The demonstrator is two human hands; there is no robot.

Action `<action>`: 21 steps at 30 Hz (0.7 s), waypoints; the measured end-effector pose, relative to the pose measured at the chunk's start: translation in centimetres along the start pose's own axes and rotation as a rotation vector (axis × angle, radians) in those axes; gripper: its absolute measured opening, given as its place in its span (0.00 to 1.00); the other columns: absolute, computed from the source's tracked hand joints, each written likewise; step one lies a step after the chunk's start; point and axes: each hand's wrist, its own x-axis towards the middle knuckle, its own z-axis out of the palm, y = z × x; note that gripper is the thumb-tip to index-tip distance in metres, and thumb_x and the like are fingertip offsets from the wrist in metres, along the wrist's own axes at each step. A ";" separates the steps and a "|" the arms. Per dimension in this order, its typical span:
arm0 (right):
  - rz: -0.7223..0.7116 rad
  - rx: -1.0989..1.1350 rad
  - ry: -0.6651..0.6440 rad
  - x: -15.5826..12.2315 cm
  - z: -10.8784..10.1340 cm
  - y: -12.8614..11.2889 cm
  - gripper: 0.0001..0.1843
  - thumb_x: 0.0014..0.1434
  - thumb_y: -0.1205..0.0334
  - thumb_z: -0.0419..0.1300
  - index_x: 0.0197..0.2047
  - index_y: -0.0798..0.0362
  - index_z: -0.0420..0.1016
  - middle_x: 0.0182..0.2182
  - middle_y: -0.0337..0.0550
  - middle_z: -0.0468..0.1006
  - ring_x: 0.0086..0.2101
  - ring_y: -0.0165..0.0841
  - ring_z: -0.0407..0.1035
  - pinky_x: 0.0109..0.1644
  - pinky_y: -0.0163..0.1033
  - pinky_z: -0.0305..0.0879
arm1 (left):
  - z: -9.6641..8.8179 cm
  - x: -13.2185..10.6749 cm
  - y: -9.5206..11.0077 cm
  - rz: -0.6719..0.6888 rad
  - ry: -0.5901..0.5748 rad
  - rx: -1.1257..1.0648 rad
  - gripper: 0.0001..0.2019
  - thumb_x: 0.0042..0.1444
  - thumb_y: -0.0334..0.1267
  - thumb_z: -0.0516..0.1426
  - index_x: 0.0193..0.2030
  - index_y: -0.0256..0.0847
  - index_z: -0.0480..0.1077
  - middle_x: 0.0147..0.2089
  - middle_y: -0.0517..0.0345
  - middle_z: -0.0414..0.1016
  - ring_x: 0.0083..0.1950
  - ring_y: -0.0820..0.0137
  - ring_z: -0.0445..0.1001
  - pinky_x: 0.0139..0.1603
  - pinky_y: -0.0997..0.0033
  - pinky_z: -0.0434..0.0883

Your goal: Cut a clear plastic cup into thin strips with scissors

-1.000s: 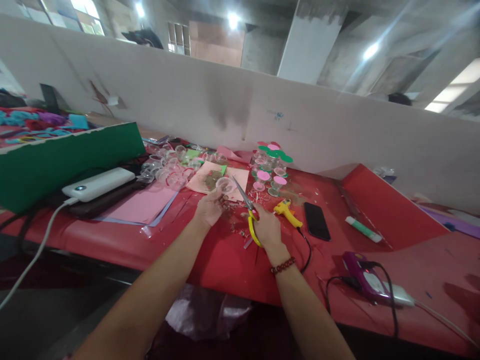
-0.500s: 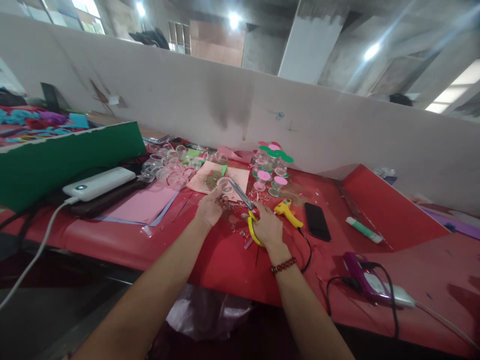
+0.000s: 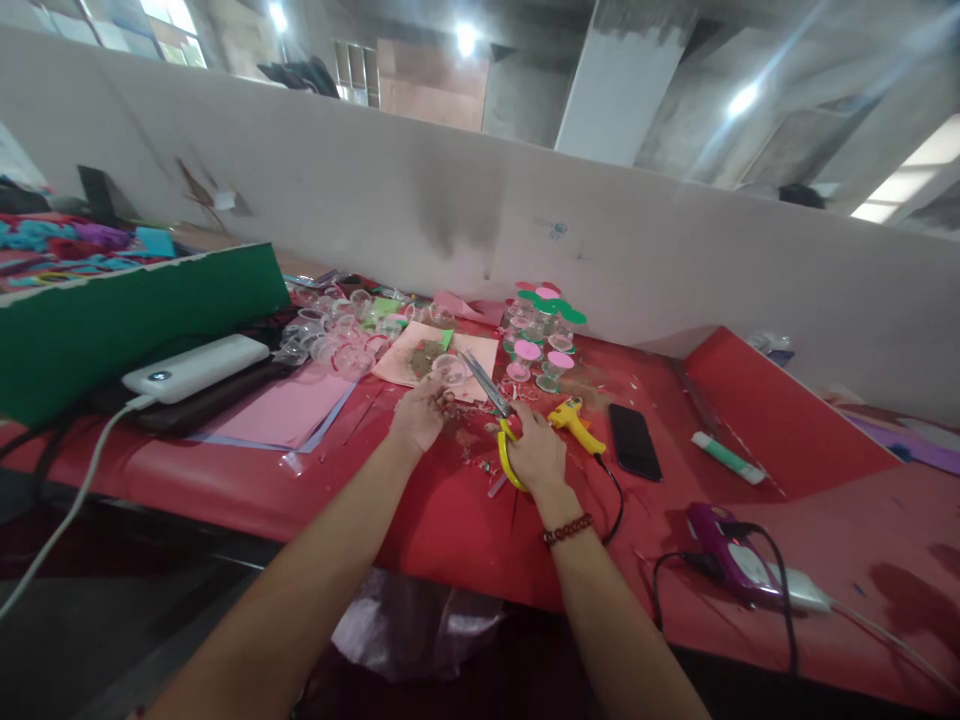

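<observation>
My left hand (image 3: 421,412) pinches a small clear plastic cup (image 3: 450,371) by its near side, its round rim turned up toward me. In my right hand (image 3: 536,450) are scissors (image 3: 487,385) with yellow handles, my fingers wrapped round the loops. The blades point up and left, their tips close to the cup's right edge. Whether they touch the cup I cannot tell. Beneath both lies a pale pink sheet (image 3: 397,362) bearing a brownish heap (image 3: 426,357) and a bit of green paper. Small scraps (image 3: 476,460) are scattered on the red table (image 3: 442,520) below the hands.
Clear cups (image 3: 341,335) pile up at the left behind pink paper (image 3: 289,410). Cups topped with coloured discs (image 3: 527,350) stand behind my right hand. A yellow glue gun (image 3: 577,427), a phone (image 3: 634,442), a glue stick (image 3: 727,458) and a corded purple power box (image 3: 739,565) lie rightward.
The scissors have shifted slightly, with the blade tips a little farther right of the cup. My left hand still holds the cup in nearly the same place.
</observation>
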 end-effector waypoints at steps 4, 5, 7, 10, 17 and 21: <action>-0.018 -0.006 -0.033 -0.1 -0.1 -0.3 0.24 0.63 0.41 0.48 0.59 0.39 0.62 0.49 0.43 0.73 0.41 0.37 0.73 0.40 0.39 0.65 | 0.0 -0.1 0.1 -0.006 0.014 0.003 0.10 0.53 0.32 0.58 0.43 0.38 0.71 0.26 0.62 0.70 0.24 0.77 0.69 0.26 0.77 0.68; -0.018 -0.008 -0.039 -0.1 -0.1 -0.3 0.24 0.63 0.41 0.49 0.59 0.40 0.62 0.49 0.43 0.74 0.41 0.37 0.73 0.40 0.38 0.65 | 0.0 -0.1 0.1 -0.008 0.017 0.005 0.10 0.53 0.32 0.58 0.43 0.37 0.71 0.26 0.62 0.71 0.24 0.77 0.69 0.26 0.77 0.68; -0.020 -0.005 -0.040 -0.2 -0.1 -0.4 0.24 0.63 0.42 0.49 0.59 0.40 0.62 0.48 0.43 0.74 0.41 0.36 0.73 0.40 0.38 0.65 | 0.0 -0.1 0.1 -0.009 0.019 0.008 0.11 0.53 0.32 0.58 0.44 0.38 0.71 0.27 0.62 0.71 0.24 0.77 0.69 0.25 0.77 0.68; -0.027 0.010 -0.031 -0.2 -0.1 -0.3 0.24 0.63 0.42 0.49 0.59 0.40 0.62 0.48 0.43 0.74 0.42 0.37 0.72 0.39 0.38 0.65 | 0.0 0.0 0.1 -0.009 0.029 0.000 0.11 0.53 0.32 0.58 0.44 0.37 0.71 0.26 0.62 0.71 0.24 0.78 0.69 0.26 0.78 0.68; -0.042 0.022 -0.022 -0.1 0.2 -0.1 0.24 0.62 0.41 0.49 0.58 0.40 0.62 0.48 0.43 0.73 0.42 0.37 0.72 0.40 0.39 0.65 | -0.1 0.1 0.1 -0.004 0.057 -0.008 0.10 0.54 0.33 0.58 0.44 0.37 0.72 0.25 0.62 0.70 0.24 0.77 0.68 0.26 0.78 0.68; -0.042 0.044 -0.022 -0.1 0.1 -0.1 0.24 0.62 0.41 0.49 0.58 0.41 0.62 0.49 0.43 0.73 0.42 0.37 0.72 0.40 0.39 0.65 | 0.0 0.1 0.1 0.001 0.064 -0.003 0.11 0.54 0.34 0.58 0.45 0.37 0.72 0.24 0.62 0.69 0.24 0.77 0.68 0.26 0.77 0.68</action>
